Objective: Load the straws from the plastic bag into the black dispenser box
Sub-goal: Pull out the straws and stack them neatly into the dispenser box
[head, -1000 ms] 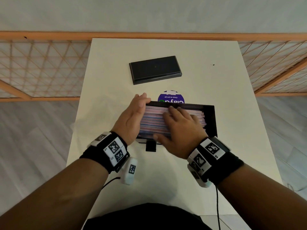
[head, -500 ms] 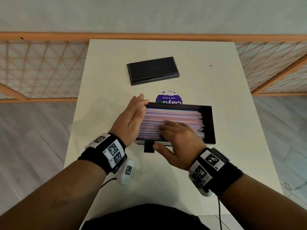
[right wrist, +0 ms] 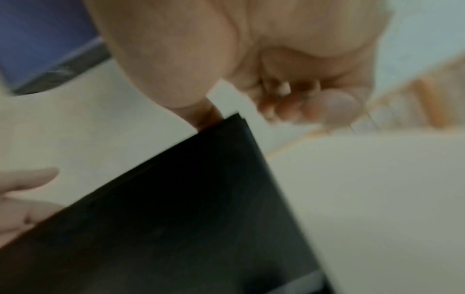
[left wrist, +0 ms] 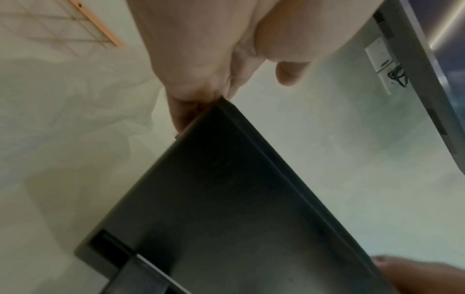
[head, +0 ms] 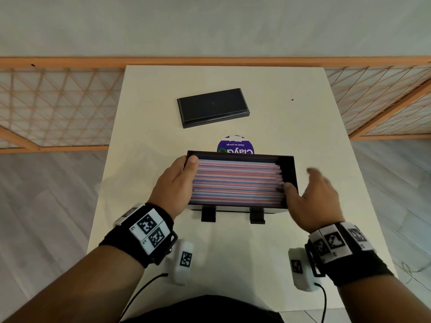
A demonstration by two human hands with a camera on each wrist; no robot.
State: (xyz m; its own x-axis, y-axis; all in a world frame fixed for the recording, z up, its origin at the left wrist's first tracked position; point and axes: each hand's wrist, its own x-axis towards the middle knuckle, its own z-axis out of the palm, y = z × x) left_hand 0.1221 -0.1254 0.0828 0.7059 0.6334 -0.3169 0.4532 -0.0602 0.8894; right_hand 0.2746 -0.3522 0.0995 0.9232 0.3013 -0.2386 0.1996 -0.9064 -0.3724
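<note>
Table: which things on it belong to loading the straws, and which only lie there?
Job:
- box, open
- straws, lying inside the box
- left hand, gripping the box's left end
- right hand, at its right end

Lying about:
- black lid, farther back
- purple sticker, behind the box

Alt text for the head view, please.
Both hands flank an open black dispenser box full of striped straws on a white table: left hand grips its left end, right hand reaches for its right. A black lid lies beyond.

Black wristbands (head: 140,238) with white fiducial-marker blocks (head: 150,230), white camera pods (head: 180,262) beneath, thin black cables (head: 144,287) trailing.
</note>
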